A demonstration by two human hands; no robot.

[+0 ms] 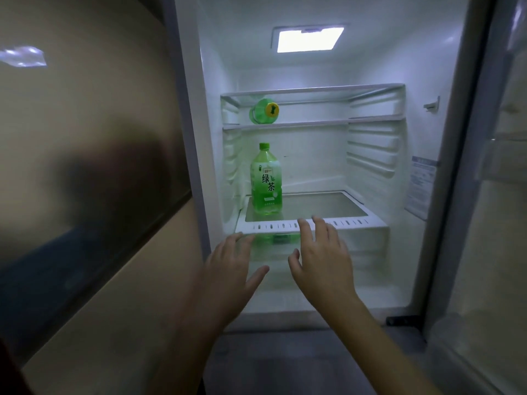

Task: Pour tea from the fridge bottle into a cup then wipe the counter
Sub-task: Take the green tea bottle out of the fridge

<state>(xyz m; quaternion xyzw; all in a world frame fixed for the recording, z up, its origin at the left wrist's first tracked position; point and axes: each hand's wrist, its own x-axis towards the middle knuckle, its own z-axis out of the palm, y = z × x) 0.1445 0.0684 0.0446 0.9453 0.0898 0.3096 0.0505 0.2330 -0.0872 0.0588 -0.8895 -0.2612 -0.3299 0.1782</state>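
Observation:
A green tea bottle (266, 181) with a green cap stands upright at the left of a glass shelf (319, 222) inside the open fridge. My left hand (231, 269) and my right hand (322, 258) reach toward the fridge just below that shelf's front edge, fingers spread, holding nothing. Both hands are below the bottle and apart from it. No cup is in view.
A second green bottle (263, 111) lies on its side on the upper shelf, its yellow cap facing me. The open fridge door (490, 195) stands at the right. A beige cabinet wall (85, 138) lies to the left. The interior lamp (309, 39) is lit.

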